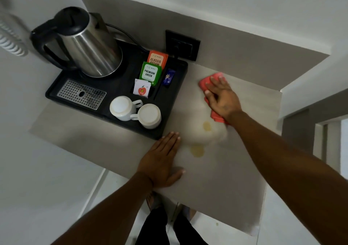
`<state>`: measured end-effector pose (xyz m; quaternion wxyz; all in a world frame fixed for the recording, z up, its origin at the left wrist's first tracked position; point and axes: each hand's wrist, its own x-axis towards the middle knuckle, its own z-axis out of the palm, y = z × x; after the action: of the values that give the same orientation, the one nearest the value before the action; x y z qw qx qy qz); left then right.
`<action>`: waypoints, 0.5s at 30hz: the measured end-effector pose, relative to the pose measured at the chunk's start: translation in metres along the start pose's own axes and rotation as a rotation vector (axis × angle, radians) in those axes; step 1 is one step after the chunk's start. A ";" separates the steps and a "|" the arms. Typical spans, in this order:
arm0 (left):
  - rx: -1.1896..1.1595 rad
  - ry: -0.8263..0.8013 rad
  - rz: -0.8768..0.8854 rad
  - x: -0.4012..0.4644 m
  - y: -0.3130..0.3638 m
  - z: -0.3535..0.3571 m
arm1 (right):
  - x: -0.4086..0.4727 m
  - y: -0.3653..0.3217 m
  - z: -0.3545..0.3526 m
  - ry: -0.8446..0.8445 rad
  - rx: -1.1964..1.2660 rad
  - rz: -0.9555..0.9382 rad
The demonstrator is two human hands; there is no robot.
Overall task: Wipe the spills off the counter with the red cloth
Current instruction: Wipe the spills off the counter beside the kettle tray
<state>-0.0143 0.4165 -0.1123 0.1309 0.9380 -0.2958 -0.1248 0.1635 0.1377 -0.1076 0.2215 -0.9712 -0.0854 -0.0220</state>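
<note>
My right hand (221,97) presses flat on the red cloth (204,81) at the back right of the grey counter (216,178), near the wall. The cloth shows beyond the fingertips and again under the wrist. Two yellowish spills lie on the counter: one (207,126) just below and left of the cloth, another (197,150) nearer the front. My left hand (161,160) rests flat on the counter, fingers together, just left of the nearer spill, holding nothing.
A black tray (175,101) fills the counter's left side, carrying a steel kettle (88,43), tea sachets (150,71), a metal drip grid (81,94) and two upturned white cups (122,108). A black wall socket (182,45) sits behind. The counter's front edge runs past my left wrist.
</note>
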 end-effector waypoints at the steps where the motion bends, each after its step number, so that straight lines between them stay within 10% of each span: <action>1: -0.007 -0.002 0.008 0.000 0.001 -0.001 | -0.007 -0.009 0.004 -0.009 0.022 -0.040; 6: -0.002 0.011 0.017 0.001 -0.001 0.000 | -0.101 -0.021 0.001 -0.073 0.104 -0.248; 15: -0.057 0.074 0.046 -0.002 -0.003 0.006 | -0.068 0.030 -0.023 0.081 0.006 0.098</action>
<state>-0.0166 0.4188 -0.1182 0.1714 0.9308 -0.3086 -0.0952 0.1021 0.0907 -0.1056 0.2286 -0.9718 -0.0290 -0.0501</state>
